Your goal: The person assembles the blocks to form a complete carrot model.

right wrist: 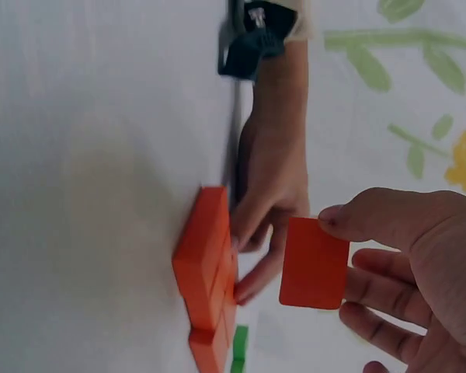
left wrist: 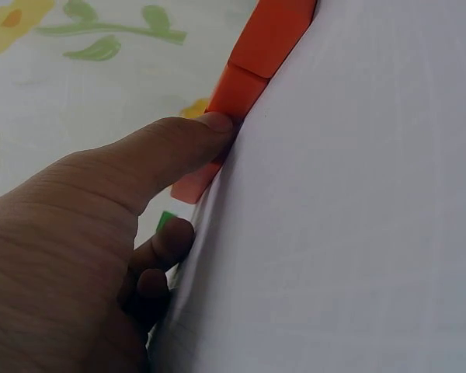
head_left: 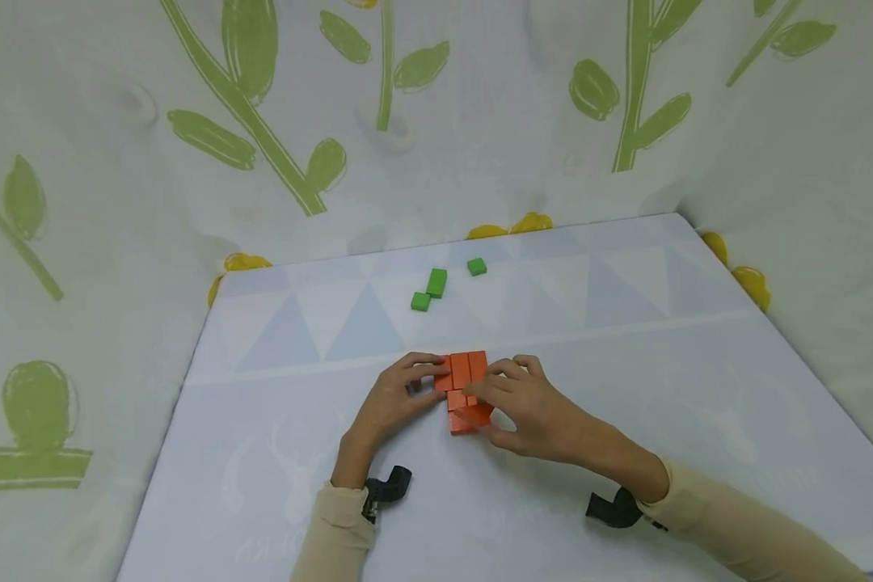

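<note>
On white table (head_left: 626,339), hands touching orange blocks (head_left: 468,370), right hand (head_left: 531,408) pinching one

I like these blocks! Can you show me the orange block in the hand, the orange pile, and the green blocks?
orange block (right wrist: 314,263), right wrist view, middle of its flat face.
orange pile (head_left: 461,370), head view, top of the middle block.
green blocks (head_left: 436,282), head view, top of the long one.

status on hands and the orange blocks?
Left hand presses cluster of flat orange wooden blocks from its side. Right hand pinches one loose orange block, lifted near the cluster. Three green blocks lie apart, not in the way.
</note>
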`<action>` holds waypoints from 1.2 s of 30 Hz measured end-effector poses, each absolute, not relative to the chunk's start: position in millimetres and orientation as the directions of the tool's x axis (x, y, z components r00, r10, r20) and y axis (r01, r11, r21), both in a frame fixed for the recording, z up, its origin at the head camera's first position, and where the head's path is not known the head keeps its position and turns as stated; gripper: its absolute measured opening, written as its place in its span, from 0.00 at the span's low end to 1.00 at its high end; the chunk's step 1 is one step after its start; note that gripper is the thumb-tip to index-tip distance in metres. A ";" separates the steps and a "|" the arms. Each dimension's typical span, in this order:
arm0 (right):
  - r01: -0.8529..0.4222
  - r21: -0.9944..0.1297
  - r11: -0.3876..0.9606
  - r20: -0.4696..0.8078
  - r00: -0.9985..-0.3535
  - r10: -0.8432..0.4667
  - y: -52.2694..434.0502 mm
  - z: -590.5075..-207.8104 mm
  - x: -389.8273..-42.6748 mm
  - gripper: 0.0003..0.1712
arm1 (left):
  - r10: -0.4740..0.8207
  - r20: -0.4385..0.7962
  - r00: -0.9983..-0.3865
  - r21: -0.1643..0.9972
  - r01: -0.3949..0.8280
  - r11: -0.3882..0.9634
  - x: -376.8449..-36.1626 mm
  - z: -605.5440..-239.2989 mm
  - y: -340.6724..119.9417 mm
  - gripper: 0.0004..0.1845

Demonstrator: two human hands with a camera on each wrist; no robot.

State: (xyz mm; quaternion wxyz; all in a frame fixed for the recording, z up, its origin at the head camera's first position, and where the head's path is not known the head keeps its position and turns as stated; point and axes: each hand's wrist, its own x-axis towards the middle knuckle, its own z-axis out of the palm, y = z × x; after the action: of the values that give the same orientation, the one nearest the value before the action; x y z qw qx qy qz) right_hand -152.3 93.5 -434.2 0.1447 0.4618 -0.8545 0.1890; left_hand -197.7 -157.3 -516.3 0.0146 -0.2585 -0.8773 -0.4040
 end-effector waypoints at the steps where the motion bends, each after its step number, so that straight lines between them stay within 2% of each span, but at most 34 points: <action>1: -0.845 -0.188 0.500 0.423 -0.529 -0.736 92.1 -435.6 -149.5 0.27 | 0.441 0.234 -0.867 0.703 0.464 0.539 -198.2 -516.4 -157.6 0.20; 11: -0.821 -0.206 0.532 0.343 -0.570 -0.747 85.1 -452.4 -136.2 0.26 | 0.447 0.230 -0.865 0.709 0.463 0.532 -197.9 -518.1 -158.6 0.20; 22: -0.824 -0.152 0.545 0.368 -0.559 -0.743 81.0 -467.6 -135.9 0.27 | 0.446 0.236 -0.863 0.714 0.465 0.523 -199.6 -517.3 -158.8 0.20; 32: -0.823 -0.148 0.548 0.391 -0.558 -0.733 78.7 -474.8 -137.1 0.24 | 0.439 0.228 -0.869 0.722 0.454 0.522 -199.2 -515.9 -157.8 0.20; 36: -0.817 -0.175 0.549 0.385 -0.570 -0.726 79.4 -474.6 -137.0 0.26 | 0.439 0.240 -0.866 0.710 0.465 0.529 -198.8 -516.8 -158.3 0.20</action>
State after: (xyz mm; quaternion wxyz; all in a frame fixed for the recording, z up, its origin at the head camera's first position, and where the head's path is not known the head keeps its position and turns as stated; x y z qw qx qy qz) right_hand -137.0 79.4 -474.6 0.1348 0.4437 -0.8697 0.1691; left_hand -198.8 -158.3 -516.8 0.0158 -0.2587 -0.8742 -0.4106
